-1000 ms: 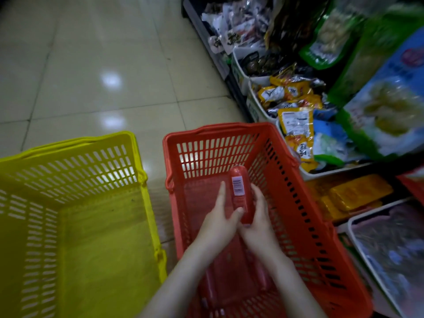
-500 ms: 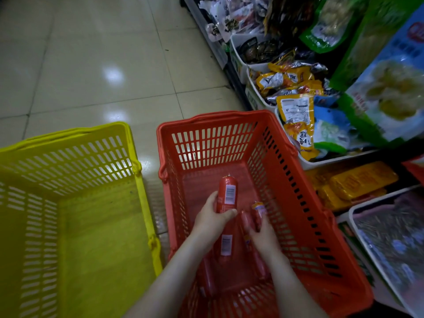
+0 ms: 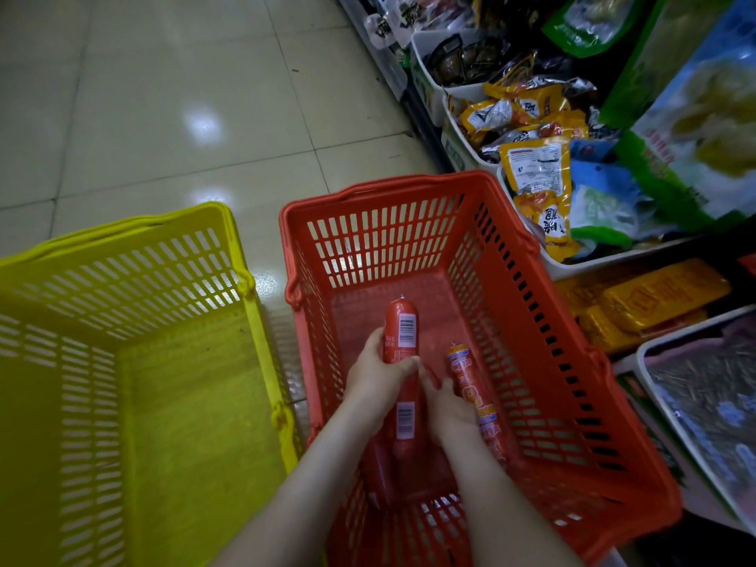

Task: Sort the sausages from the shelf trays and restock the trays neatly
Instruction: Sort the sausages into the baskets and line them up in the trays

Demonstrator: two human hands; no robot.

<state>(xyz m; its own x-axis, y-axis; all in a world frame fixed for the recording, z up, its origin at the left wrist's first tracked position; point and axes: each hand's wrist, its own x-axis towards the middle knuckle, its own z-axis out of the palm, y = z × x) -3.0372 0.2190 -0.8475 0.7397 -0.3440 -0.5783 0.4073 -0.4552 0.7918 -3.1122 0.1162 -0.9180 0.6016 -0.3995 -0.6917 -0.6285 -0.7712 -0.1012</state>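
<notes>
Both forearms are reaching down into the red basket (image 3: 409, 186), which is sitting on the floor (image 3: 163, 96) just beside the yellow basket (image 3: 122, 239). I am seeing the left hand (image 3: 376, 382) wrapping fingers and thumb round the thick sausage (image 3: 401, 329), with the thumb lying across its front and the barcoded end pointing away from me. More red casing with a second barcode is showing below that hand; I cannot tell whether it is the same sausage. The right hand (image 3: 450, 411) is lying close beside the left, curling round the thin sausage (image 3: 466, 374), which is running along its outer edge and sticking out past the fingers. Both sausages are sitting inside the red basket, near its middle. At right, a tray (image 3: 454, 137) is holding yellow packets (image 3: 536, 169).
</notes>
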